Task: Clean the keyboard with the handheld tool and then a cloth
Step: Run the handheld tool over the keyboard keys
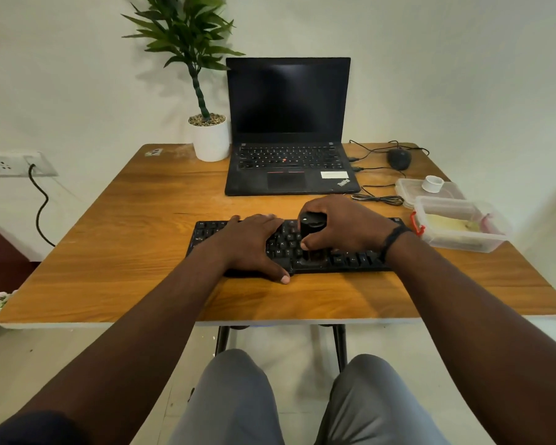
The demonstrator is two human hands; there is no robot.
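1. Gripping the handheld tool (312, 234), the right hand (341, 223) has its fingers curled round the black cylinder, thumb on the near side, holding it upright with its lower end on the keys.
2. The left hand (254, 242) lies flat, fingers straight and holding nothing, pressing the left half of the keyboard (350, 260) onto the worktop (126, 220).
3. Beyond the fingers sits a laptop (288, 130); to the right of the right-hand fingers stands a clear box (463, 226) holding what may be the cloth, though I cannot tell.
4. Risk, as I judge it: if the left hand lifts, the keyboard could slide under the tool's push. Tilting the tool could snag a keycap. A wide rightward sweep could knock the box.
5. Count: 2 hands, 1 tool, 1 keyboard, 1 laptop, 1 mouse (398, 158), 1 potted plant (206, 123), 1 box with 1 lid (430, 189) beside it.
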